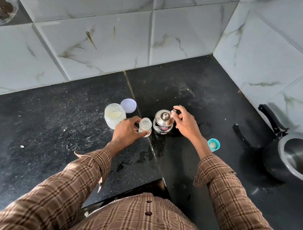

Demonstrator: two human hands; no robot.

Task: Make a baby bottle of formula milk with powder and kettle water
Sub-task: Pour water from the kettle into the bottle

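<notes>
A clear baby bottle (pixel 145 124) stands open-topped on the black counter, and my left hand (pixel 126 132) grips its lower part. Just right of it sits a small steel kettle (pixel 163 124) with a knobbed lid. My right hand (pixel 185 123) curls round the kettle's handle on its right side. Left of the bottle stands an open jar of pale powder (pixel 114 115), its lilac lid (pixel 128 105) lying behind it. The bottle's teal cap with the teat (pixel 213 144) stands by my right wrist.
A dark pressure cooker (pixel 294 159) with a long black handle sits at the right by the tiled wall. The black stone counter (pixel 49 131) has a seam under the bottle, wet patches near the front edge and marble-look tiles behind it.
</notes>
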